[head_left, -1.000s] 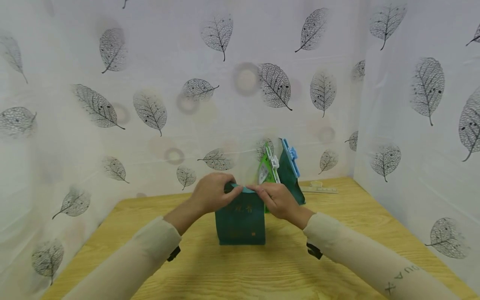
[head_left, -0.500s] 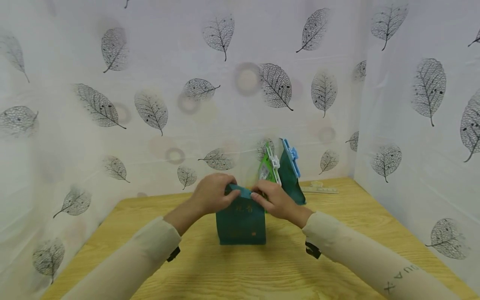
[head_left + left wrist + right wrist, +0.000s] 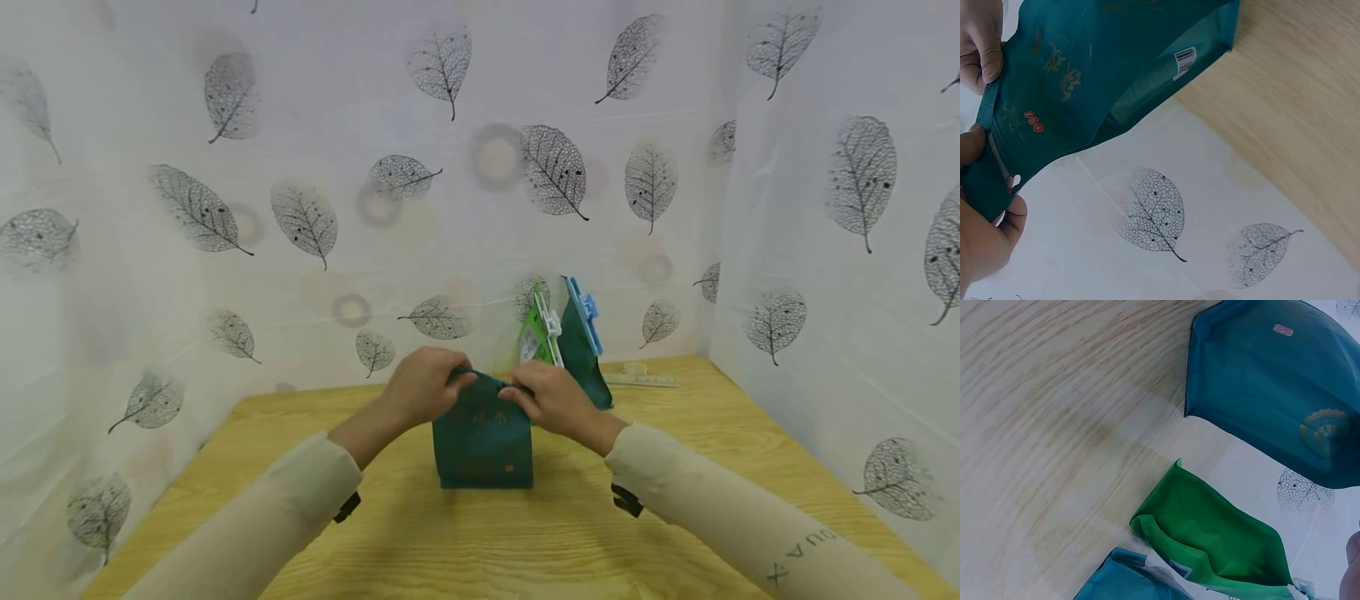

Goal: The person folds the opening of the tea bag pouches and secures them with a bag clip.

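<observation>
A dark teal pouch [image 3: 483, 450] with gold lettering stands upright on the table. My left hand [image 3: 423, 385] pinches the left end of its top edge between thumb and fingers. At the other end of that edge, my right hand [image 3: 553, 400] pinches with thumb and curled fingers. From the left wrist, the pouch [image 3: 1072, 81] shows a creased top strip and a small notch in its side edge near the left hand [image 3: 985, 231]. The right wrist view has the pouch's [image 3: 1260, 381] lower part, while only a fingertip of the right hand [image 3: 1352, 565] shows at the edge.
Behind my right hand stand a green pouch [image 3: 534, 337] with a white clip [image 3: 551, 323] and a teal pouch [image 3: 579, 354] with a blue clip [image 3: 585, 310]. A pale, clear clip-like strip [image 3: 641, 380] lies farther right. Leaf-patterned sheeting hangs around the table [image 3: 637, 517].
The light teal strip at the pouch's top has turned out of sight, leaving a thin dark edge. My right fingers went from stretched along the top to a curled pinch; the left barely moved.
</observation>
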Motion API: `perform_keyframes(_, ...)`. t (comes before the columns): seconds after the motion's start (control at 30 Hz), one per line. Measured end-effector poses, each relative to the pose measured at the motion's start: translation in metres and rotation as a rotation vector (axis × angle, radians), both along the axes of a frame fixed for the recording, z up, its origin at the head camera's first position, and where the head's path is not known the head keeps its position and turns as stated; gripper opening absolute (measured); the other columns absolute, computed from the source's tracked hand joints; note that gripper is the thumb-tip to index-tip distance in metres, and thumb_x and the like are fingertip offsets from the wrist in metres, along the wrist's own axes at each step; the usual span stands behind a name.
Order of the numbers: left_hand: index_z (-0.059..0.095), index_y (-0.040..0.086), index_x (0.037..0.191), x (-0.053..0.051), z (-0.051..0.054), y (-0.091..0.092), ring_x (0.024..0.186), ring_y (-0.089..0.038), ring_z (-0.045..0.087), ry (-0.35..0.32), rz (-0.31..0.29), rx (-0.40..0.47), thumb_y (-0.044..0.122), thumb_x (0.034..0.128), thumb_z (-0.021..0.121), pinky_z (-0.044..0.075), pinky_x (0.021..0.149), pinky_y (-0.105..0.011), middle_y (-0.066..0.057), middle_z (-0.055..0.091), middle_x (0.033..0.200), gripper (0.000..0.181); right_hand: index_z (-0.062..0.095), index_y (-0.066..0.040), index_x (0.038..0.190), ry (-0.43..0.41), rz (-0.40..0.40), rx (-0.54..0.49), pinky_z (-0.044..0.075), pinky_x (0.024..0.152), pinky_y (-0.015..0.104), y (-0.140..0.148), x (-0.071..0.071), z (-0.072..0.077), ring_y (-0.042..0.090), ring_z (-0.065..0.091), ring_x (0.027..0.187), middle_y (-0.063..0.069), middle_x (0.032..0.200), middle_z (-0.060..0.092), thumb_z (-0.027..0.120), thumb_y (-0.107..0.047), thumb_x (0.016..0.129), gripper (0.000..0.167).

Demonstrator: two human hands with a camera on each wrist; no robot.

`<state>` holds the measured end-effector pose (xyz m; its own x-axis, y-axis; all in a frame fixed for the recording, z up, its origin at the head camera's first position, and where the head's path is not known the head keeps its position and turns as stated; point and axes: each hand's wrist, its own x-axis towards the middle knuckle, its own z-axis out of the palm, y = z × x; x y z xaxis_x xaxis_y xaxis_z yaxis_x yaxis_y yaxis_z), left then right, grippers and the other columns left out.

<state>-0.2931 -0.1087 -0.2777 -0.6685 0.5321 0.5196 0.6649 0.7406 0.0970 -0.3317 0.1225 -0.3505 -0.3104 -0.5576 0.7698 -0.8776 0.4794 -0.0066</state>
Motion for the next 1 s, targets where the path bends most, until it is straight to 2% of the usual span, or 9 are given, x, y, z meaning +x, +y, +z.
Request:
perform_keyframes(0.17, 0.076, 0.010, 0.087, -0.001, -0.002, -0.001, 0.069, -0.014, 0.067, 0.033, -0.016, 0.025, 0.018, 0.0912, 0.073, 0.054, 0.066, -0.032, -0.001, 0.074, 0.081, 0.009, 0.046, -0.016, 0.072, 0.034, -0.013, 0.026, 0.036, 0.054, 0.021, 0.001, -0.001, 0.000, 0.004, 0.036, 0.057, -0.005, 0.064, 0.041, 0.069, -0.030, 0.094, 0.035)
perform_keyframes(0.37, 0.075, 0.010, 0.087, -0.001, -0.003, -0.001, 0.070, -0.015, 0.066, 0.062, -0.025, 0.016, 0.017, 0.0916, 0.072, 0.054, 0.067, -0.033, -0.001, 0.073, 0.081, 0.009, 0.060, -0.014, 0.083, 0.082, -0.032, 0.101, 0.046, 0.059, 0.026, 0.009, 0.000, 0.003, 0.009, 0.050, 0.065, -0.002, 0.075, 0.056, 0.059, -0.036, 0.101, 0.028)
perform_keyframes(0.47, 0.075, 0.010, 0.087, 0.000, -0.003, -0.001, 0.071, -0.016, 0.066, 0.058, -0.017, 0.014, 0.017, 0.0919, 0.072, 0.054, 0.067, -0.034, -0.001, 0.073, 0.081, 0.009, 0.065, -0.013, 0.088, 0.084, -0.032, 0.108, 0.050, 0.062, 0.027, 0.016, 0.000, 0.006, 0.010, 0.057, 0.070, -0.001, 0.080, 0.061, 0.060, -0.033, 0.100, 0.024)
perform_keyframes(0.6, 0.074, 0.010, 0.089, 0.001, -0.004, -0.001, 0.073, -0.016, 0.066, 0.040, -0.008, 0.006, 0.018, 0.0929, 0.071, 0.054, 0.069, -0.035, -0.001, 0.073, 0.082, 0.010, 0.068, -0.014, 0.088, 0.066, -0.052, 0.072, 0.053, 0.064, 0.027, 0.027, -0.001, 0.007, 0.010, 0.060, 0.073, -0.002, 0.082, 0.064, 0.067, -0.022, 0.094, 0.010)
perform_keyframes(0.7, 0.074, 0.010, 0.089, 0.002, -0.004, 0.000, 0.073, -0.016, 0.066, 0.035, -0.009, 0.002, 0.019, 0.0933, 0.070, 0.054, 0.070, -0.035, -0.001, 0.073, 0.082, 0.010, 0.068, -0.014, 0.087, 0.063, -0.087, 0.035, 0.051, 0.061, 0.027, 0.039, -0.003, 0.009, 0.009, 0.057, 0.069, -0.002, 0.080, 0.063, 0.067, -0.015, 0.090, 0.004)
perform_keyframes(1.0, 0.074, 0.010, 0.089, 0.002, -0.004, 0.000, 0.073, -0.016, 0.066, 0.033, -0.014, 0.002, 0.018, 0.0934, 0.070, 0.054, 0.070, -0.035, -0.001, 0.073, 0.082, 0.010, 0.066, -0.013, 0.080, 0.039, -0.252, -0.043, 0.042, 0.054, 0.026, 0.082, -0.008, 0.009, 0.006, 0.046, 0.060, -0.004, 0.069, 0.056, 0.067, -0.011, 0.090, 0.010)
